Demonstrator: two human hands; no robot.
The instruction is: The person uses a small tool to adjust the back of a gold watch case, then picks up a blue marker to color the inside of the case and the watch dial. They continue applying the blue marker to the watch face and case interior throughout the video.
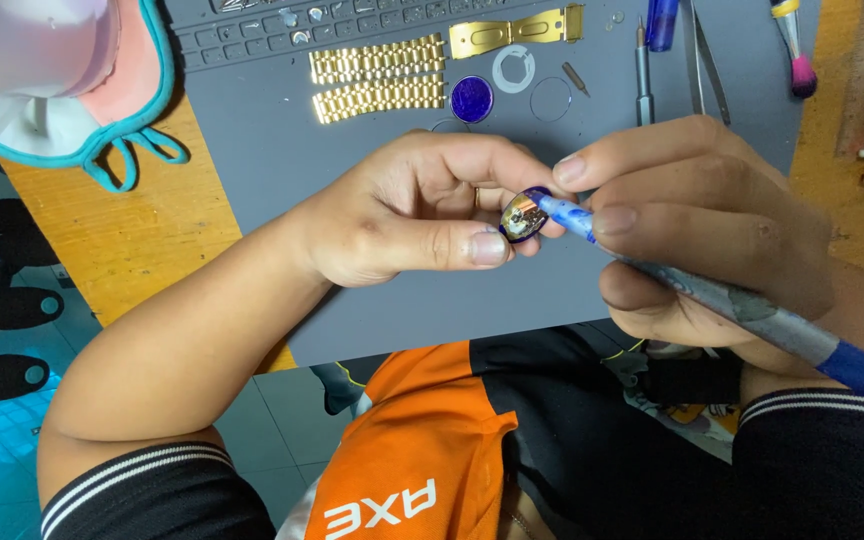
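Observation:
My left hand (414, 212) pinches a small oval watch case (523, 215) with a blue rim and shiny face, between thumb and fingers above the grey mat (252, 160). In my right hand (697, 215) is a long pen-like tool (752, 312) with a grey shaft and blue ends. Its blue tip touches the right edge of the watch case. Both hands hover over the front middle of the mat.
Two gold bracelet strips (379, 80), a gold clasp (517, 30), a blue round dial (472, 99), a white ring (513, 68) and a thin ring (551, 99) lie at the mat's back. Screwdrivers and tweezers (697, 55) rest at the right; a pink-and-teal item (102, 90) sits at the left.

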